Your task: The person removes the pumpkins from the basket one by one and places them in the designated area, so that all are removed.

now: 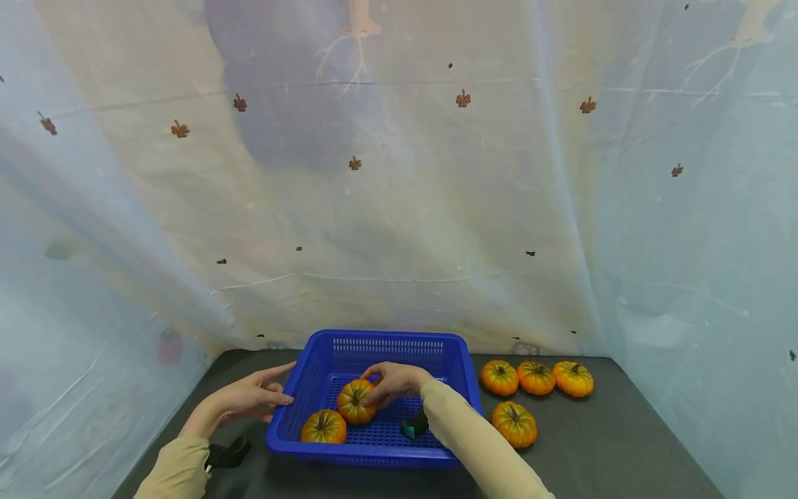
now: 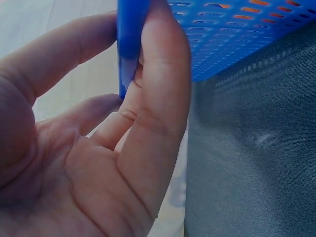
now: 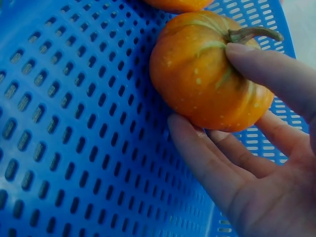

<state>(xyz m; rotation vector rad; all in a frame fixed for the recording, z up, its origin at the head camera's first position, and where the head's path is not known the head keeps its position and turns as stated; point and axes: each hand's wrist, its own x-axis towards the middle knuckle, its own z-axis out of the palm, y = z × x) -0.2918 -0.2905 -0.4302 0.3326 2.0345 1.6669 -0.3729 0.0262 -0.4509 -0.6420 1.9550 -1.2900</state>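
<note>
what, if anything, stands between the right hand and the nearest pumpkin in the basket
Nothing visible: the right hand grips that pumpkin, thumb and fingers directly against it. The other pumpkin in the blue basket lies on the side away from the right hand, so not between them.

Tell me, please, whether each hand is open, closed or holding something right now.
Left hand: holding the blue basket by its rim.
Right hand: holding a pumpkin inside the blue basket.

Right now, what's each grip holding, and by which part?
Right grip: a pumpkin, by its side, thumb near the stem. Left grip: the blue basket's rim.
</note>
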